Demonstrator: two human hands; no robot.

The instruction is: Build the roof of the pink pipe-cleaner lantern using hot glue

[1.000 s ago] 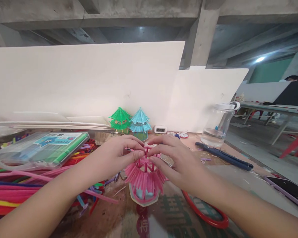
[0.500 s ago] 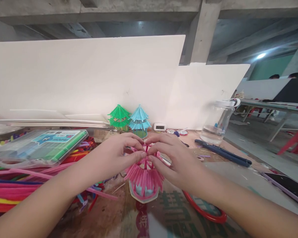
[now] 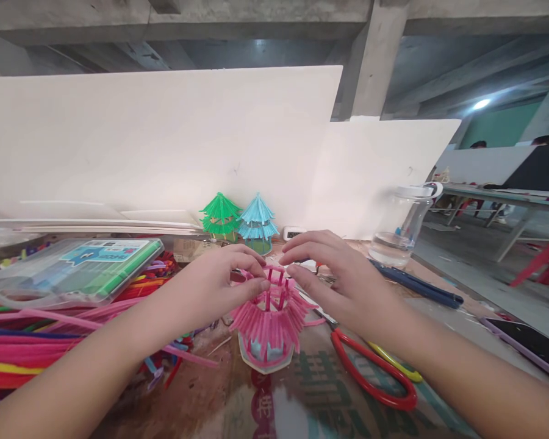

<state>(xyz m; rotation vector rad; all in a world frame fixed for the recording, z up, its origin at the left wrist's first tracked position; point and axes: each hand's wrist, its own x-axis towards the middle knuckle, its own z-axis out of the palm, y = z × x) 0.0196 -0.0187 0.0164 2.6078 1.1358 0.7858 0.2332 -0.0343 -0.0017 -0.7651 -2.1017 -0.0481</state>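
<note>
A pink pipe-cleaner pavilion model (image 3: 269, 329) stands upright in front of me on a pale base with light blue inside. It has a fringed lower roof and bare pink posts above, joined along part of the top by a pink strip. My left hand (image 3: 222, 280) pinches the upper frame at its left side, thumb and fingertips by the posts. To the right, my right hand (image 3: 341, 277) hovers with thumb and fingers apart, holding nothing that I can see. Red-handled scissors (image 3: 375, 384) lie below my right forearm, their blades partly behind the hand.
Green (image 3: 220, 213) and blue pavilion models (image 3: 258, 222) stand at the back beside a small clock (image 3: 293, 233). Pipe cleaners (image 3: 22, 356) and a clear marker case (image 3: 41, 274) fill the left. On the right are a water bottle (image 3: 396, 238), dark blue pliers (image 3: 421, 286) and a phone (image 3: 531, 344).
My right hand has let go of the upper frame and moved right, its fingers spreading. More of the posts and scissors now shows. My left hand stays in place.
</note>
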